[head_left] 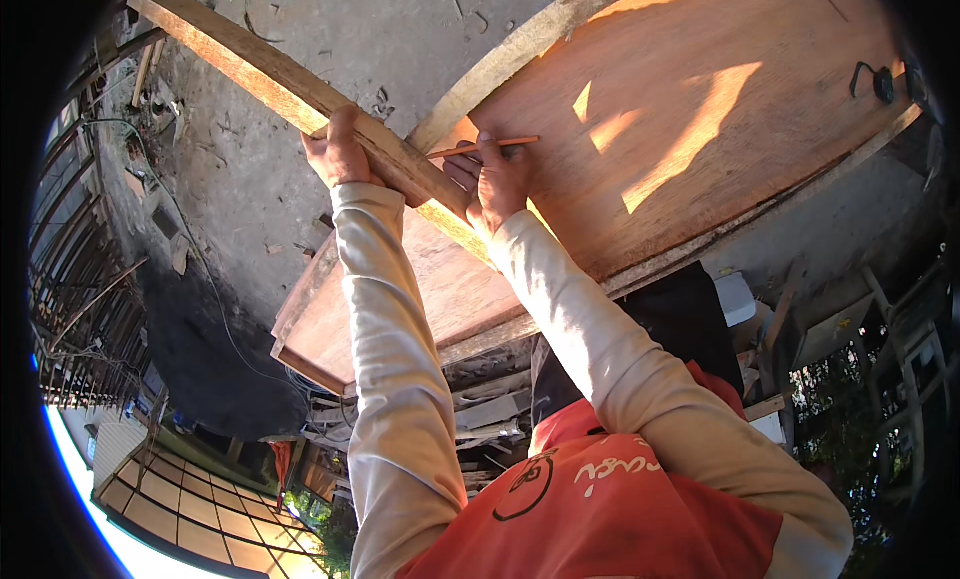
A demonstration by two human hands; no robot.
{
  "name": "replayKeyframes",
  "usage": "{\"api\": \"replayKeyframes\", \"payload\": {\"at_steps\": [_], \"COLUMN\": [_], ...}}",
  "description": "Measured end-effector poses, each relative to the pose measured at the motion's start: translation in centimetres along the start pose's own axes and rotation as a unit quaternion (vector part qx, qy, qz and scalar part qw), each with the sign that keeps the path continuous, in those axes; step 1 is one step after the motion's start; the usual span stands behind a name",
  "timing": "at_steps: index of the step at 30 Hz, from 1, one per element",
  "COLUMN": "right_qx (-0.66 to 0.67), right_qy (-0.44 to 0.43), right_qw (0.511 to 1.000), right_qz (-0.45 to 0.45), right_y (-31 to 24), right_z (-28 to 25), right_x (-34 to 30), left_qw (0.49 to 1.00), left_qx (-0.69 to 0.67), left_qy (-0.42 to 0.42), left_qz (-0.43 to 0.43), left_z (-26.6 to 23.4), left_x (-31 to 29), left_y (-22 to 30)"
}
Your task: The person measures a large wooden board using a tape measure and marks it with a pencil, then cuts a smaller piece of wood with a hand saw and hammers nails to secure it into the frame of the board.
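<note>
My left hand [342, 157] is wrapped round a long squared wooden beam [250, 71], thumb over its top face. The beam slants from the upper left down toward the middle, across a large plywood panel [640, 194] edged with wooden strips. My right hand [500, 184] rests against the beam's near part, closed on a thin orange pencil [518, 141]. The pencil lies nearly level, its left end close to the beam's side. Some of my right fingers are hidden behind the beam and in shadow.
A curved wooden strip [500, 64] runs along the panel's far edge. A small black object [880, 84] lies at the panel's right end. Left on the concrete floor [240, 204] are a thin cable [215, 289] and scattered scraps; metal bars [70, 249] stand beyond.
</note>
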State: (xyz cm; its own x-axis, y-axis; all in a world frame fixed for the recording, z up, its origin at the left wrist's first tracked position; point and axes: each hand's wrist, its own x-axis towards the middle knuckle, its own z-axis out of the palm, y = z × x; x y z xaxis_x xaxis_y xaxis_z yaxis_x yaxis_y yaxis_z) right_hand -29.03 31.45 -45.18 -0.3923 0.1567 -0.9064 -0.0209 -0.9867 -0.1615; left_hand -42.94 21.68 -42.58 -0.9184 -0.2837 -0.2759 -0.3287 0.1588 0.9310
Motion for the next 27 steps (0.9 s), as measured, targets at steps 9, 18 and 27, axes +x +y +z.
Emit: {"api": "replayKeyframes", "payload": {"at_steps": [9,18,27], "right_qx": [-0.593,-0.672,-0.687], "right_qy": [-0.010,-0.308,-0.444], "right_qw": [0.760,0.623,0.559], "right_qz": [-0.265,-0.256,-0.136], "right_y": [-10.7,-11.8,-8.7], "right_z": [-6.3,-10.7,-8.8], "right_x": [-9.1,-28.6,-53.2], "left_qw": [1.000,0.887,0.625], "left_qx": [-0.012,-0.359,-0.653], "left_qy": [-0.018,-0.281,-0.409], "left_qz": [-0.005,-0.078,0.123], "left_z": [-3.3,-15.1,-24.2], "left_x": [-5.2,-15.7,-25.5], "left_y": [6.9,18.7,25.5]}}
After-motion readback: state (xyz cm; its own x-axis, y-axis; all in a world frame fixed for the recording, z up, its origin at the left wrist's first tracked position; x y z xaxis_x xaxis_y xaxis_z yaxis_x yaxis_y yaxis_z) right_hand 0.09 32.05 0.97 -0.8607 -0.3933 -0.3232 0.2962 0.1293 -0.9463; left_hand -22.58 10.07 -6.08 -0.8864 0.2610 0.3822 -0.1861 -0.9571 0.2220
